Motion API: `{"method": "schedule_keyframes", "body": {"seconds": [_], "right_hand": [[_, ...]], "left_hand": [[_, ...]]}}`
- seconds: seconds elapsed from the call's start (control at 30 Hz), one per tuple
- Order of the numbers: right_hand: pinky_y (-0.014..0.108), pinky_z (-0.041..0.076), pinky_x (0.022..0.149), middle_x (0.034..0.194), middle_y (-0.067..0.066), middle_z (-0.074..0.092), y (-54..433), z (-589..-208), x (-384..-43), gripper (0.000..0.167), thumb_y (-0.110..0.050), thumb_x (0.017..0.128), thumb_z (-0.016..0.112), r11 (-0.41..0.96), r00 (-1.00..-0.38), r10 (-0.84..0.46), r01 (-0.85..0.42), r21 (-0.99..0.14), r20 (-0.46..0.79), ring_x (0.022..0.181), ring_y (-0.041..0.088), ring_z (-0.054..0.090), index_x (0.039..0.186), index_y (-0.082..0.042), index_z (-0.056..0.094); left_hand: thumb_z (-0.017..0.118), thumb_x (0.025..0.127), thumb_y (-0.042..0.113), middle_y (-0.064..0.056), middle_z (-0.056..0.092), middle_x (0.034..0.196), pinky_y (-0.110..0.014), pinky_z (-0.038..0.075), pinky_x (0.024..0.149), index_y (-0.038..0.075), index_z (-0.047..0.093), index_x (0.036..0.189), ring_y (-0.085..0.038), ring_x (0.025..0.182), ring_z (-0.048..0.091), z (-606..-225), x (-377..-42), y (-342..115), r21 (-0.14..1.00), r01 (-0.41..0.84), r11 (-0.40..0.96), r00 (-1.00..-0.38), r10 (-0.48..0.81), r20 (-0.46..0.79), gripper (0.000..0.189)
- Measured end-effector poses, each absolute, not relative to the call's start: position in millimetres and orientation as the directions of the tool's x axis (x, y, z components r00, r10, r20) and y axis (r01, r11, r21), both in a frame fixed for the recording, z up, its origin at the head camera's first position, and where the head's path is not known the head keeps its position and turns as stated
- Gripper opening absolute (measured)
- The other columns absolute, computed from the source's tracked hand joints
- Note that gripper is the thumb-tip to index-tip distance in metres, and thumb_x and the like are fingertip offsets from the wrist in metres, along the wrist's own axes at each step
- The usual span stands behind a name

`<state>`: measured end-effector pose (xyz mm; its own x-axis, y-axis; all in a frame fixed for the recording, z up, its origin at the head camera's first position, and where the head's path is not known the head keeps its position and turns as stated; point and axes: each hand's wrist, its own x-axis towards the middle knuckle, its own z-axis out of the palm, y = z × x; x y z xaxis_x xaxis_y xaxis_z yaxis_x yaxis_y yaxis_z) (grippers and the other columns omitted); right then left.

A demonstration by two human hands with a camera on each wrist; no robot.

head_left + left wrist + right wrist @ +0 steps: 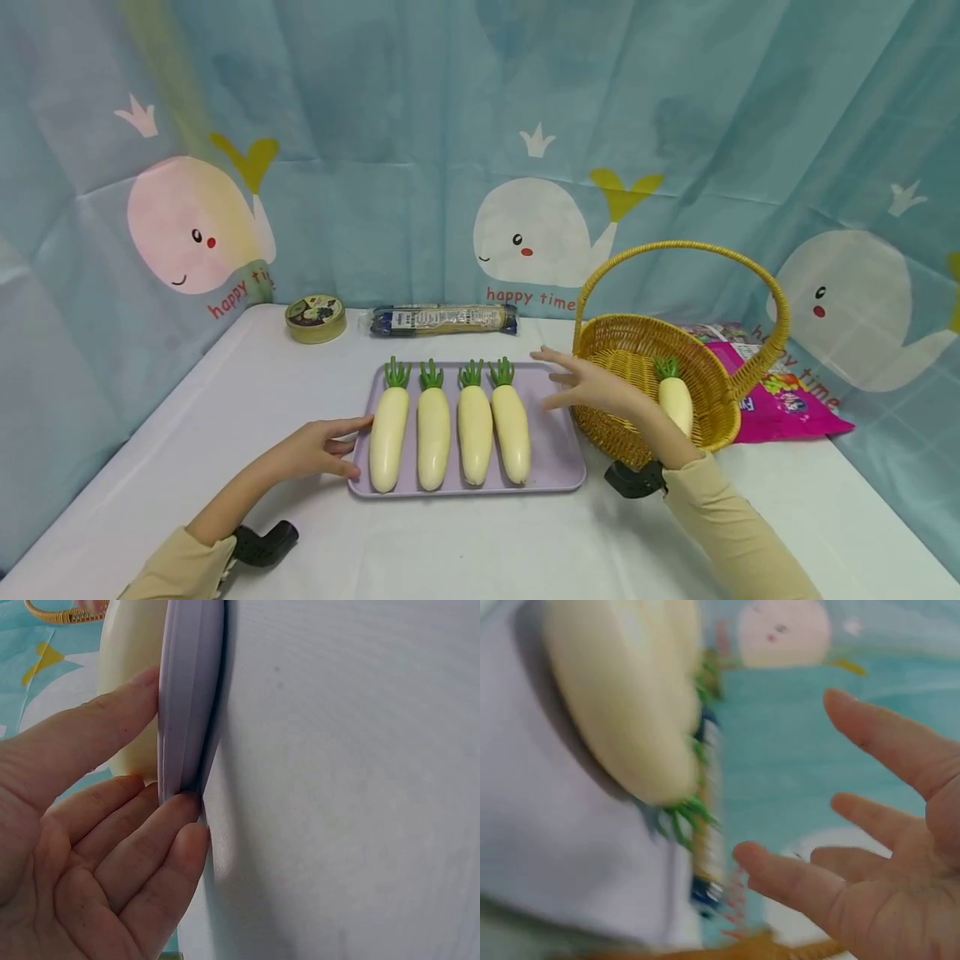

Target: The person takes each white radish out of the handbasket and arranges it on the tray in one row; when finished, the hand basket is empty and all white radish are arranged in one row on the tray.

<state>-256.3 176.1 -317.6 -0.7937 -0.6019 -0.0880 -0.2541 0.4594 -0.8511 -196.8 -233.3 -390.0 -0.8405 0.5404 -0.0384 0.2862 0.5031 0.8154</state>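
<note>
Several white radishes (pixel 433 437) with green tops lie side by side on a lilac tray (pixel 551 467). At the tray's left edge, my left hand (pixel 318 450) holds the rim. In the left wrist view its thumb (pixel 112 724) lies against the rim beside a radish, and the other fingertips touch the rim lower down. Over the tray's right part hovers my right hand (pixel 600 390), fingers spread and holding nothing; the right wrist view shows it apart from the radishes (pixel 622 697). Beside it, one more radish (pixel 677 402) sits in a yellow wicker basket (pixel 630 346).
A round tin (pixel 316 320) stands at the back left. Along the back lies a long clear-wrapped packet (pixel 444 319). A pink bag (pixel 787 404) is behind the basket, whose tall handle (pixel 678 245) arches up. A blue curtain (pixel 375 208) hangs behind the white-covered table (pixel 300 383).
</note>
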Motion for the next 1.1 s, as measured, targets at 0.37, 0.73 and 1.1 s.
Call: {"method": "schedule_keyframes", "body": {"seconds": [0.37,0.73,1.1], "right_hand": [[0.053,0.033,0.095,0.144,0.017,0.019,248.5,-275.4,-273.9,0.074,-0.029,0.082,0.066,0.588,-0.89,-0.456,-0.293,-0.754,-0.009,0.126,0.041,0.021,0.142,-0.01,0.026],[0.051,0.042,0.087,0.138,0.031,0.022,306.7,-281.6,-298.1,0.073,-0.027,0.086,0.061,0.709,-0.963,-0.253,-0.117,-0.696,-0.096,0.113,0.045,0.038,0.14,0.001,0.021],[0.06,0.03,0.091,0.134,0.038,0.017,327.3,-302.4,-309.3,0.076,-0.031,0.083,0.063,0.828,-0.949,-0.243,-0.095,-0.552,-0.2,0.117,0.054,0.022,0.135,0.009,0.026]], "left_hand": [[0.076,0.07,0.024,-0.034,0.028,0.132,-0.037,0.047,0.084,-0.009,0.033,0.133,-0.044,0.108,0.045,-391.8,-199.5,-236.1,0.826,0.251,0.505,-0.852,0.52,-0.06,0.083],[0.074,0.072,0.025,-0.036,0.028,0.132,-0.038,0.046,0.084,-0.01,0.032,0.133,-0.045,0.107,0.046,-394.4,-200.6,-234.3,0.828,0.267,0.494,-0.84,0.54,-0.051,0.081],[0.073,0.074,0.025,-0.034,0.03,0.131,-0.039,0.047,0.084,-0.009,0.034,0.133,-0.043,0.105,0.048,-393.8,-200.5,-234.9,0.812,0.275,0.515,-0.85,0.524,-0.044,0.077]]}}
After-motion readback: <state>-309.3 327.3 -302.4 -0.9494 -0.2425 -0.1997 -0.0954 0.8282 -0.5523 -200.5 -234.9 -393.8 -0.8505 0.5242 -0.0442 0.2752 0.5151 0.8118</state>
